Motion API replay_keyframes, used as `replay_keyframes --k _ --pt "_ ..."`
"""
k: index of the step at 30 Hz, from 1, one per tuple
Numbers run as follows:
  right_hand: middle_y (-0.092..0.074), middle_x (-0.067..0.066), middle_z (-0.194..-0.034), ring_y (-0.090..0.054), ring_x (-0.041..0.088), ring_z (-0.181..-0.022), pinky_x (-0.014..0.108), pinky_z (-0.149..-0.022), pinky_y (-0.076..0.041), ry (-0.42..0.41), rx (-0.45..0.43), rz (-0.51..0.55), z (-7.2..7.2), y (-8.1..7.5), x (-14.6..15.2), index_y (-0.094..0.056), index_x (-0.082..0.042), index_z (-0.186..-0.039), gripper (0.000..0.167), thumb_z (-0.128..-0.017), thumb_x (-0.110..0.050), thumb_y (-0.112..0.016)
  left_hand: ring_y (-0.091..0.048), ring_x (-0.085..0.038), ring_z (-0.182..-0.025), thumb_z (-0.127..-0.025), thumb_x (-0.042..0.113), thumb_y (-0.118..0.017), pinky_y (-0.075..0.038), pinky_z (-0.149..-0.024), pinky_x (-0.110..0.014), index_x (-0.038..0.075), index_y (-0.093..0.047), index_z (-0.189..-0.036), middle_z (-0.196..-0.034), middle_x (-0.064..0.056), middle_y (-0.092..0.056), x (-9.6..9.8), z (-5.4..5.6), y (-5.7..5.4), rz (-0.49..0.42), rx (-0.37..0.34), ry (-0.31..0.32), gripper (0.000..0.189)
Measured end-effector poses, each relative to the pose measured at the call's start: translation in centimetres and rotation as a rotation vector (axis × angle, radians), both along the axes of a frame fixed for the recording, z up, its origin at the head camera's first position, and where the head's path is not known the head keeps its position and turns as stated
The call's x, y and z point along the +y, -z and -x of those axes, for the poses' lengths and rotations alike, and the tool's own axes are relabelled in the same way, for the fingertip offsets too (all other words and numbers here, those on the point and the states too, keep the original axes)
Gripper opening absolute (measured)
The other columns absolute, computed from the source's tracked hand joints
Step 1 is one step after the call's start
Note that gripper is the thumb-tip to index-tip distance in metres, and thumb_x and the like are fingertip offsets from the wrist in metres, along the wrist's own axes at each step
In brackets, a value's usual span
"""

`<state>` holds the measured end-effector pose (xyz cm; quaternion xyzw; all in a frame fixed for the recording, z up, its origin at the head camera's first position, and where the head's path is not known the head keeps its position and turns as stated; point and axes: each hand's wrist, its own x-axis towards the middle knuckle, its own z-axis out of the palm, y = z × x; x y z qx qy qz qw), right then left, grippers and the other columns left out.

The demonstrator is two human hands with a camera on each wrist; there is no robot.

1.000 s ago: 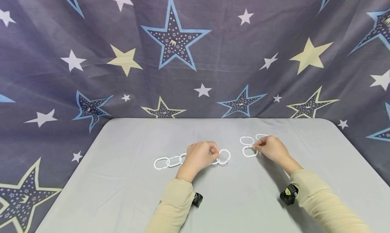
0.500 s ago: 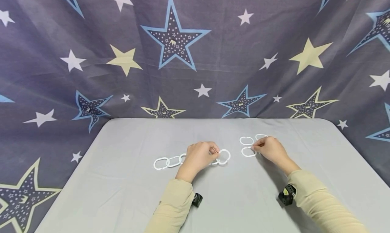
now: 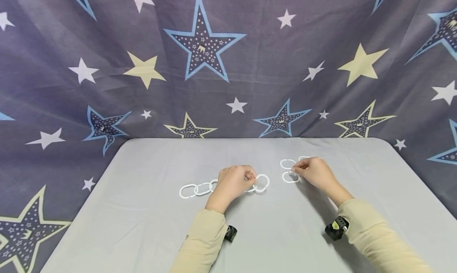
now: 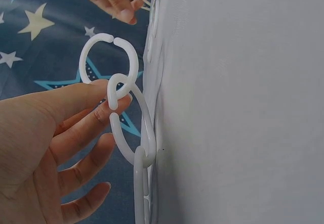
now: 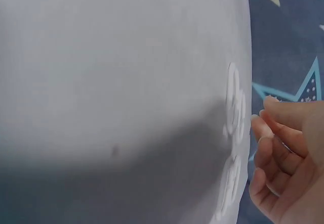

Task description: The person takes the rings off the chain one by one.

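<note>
Shifted slightly left, the right hand [image 3: 315, 173] hovers, fingers [image 5: 260, 127] loosely apart, over loose white links [image 3: 290, 182] on the table [image 3: 143, 209], apparently choosing one to pinch next, while the left hand [image 3: 233, 181] pinches a white chain [image 4: 133, 62].

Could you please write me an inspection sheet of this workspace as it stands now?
Surface: pale table, slightly creased covering.
Job's things: white chain of linked rings; three white loose rings to its right, one partly hidden.
Clutter: nothing seen.
Left hand: pinches the chain near its end ring.
Right hand: beside the loose rings, fingers bent, nothing seen between its fingertips.
Cables: nothing seen.
Surroundings: dark cloth with stars behind the table; pale sleeves, a black device at each wrist.
</note>
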<state>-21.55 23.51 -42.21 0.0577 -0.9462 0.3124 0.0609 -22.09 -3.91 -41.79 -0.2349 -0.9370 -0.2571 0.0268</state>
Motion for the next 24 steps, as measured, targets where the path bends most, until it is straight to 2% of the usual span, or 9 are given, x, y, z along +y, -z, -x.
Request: replay_keyframes --k 7,14,21,24 --pt "-0.074 0.004 -0.081 -0.061 0.012 -0.069 0.031 -0.064 -0.047 -0.024 -0.016 0.074 -0.3 -0.7 -1.9 -0.078 -0.004 -0.094 0.014 -0.089 -0.017 -0.073 -0.061 -0.006 -0.073 -0.087 0.029 -0.077 -0.046 -0.073 -0.032 0.026 -0.074 -0.088 -0.08 0.018 -0.07 0.0 -0.1 -0.1 -0.003 -0.001 -0.001 0.004" --pt "-0.074 0.006 -0.082 -0.065 0.016 -0.07 0.028 -0.062 -0.051 -0.06 -0.028 0.175 -1.0 -1.5 -4.4 -0.076 -0.001 -0.095 0.016 -0.09 -0.015 -0.073 -0.061 -0.005 -0.073 -0.087 0.029 -0.077 -0.046 -0.072 -0.032 0.026 -0.074 -0.088 -0.08 0.018 -0.07 0.0 -0.1 -0.1 0.0 0.001 0.004 0.004" --pt "-0.073 0.006 -0.087 -0.06 0.014 -0.07 0.029 -0.065 -0.049 -0.116 -0.034 0.197 -1.5 -1.7 -6.7 -0.076 -0.002 -0.097 0.016 -0.089 -0.016 -0.073 -0.061 -0.006 -0.072 -0.087 0.03 -0.076 -0.046 -0.071 -0.032 0.026 -0.075 -0.089 -0.081 0.016 -0.071 0.0 0.0 -0.2 0.015 -0.001 0.013 0.004" --pt "-0.073 0.004 -0.083 -0.059 0.014 -0.07 0.029 -0.065 -0.048 -0.121 -0.035 0.21 -1.6 -1.7 -7.4 -0.076 -0.002 -0.097 0.016 -0.088 -0.015 -0.074 -0.063 -0.006 -0.074 -0.088 0.031 -0.076 -0.046 -0.072 -0.032 0.026 -0.075 -0.09 -0.082 0.016 -0.072 -0.1 0.0 -0.2 0.019 0.0 0.016 0.005"
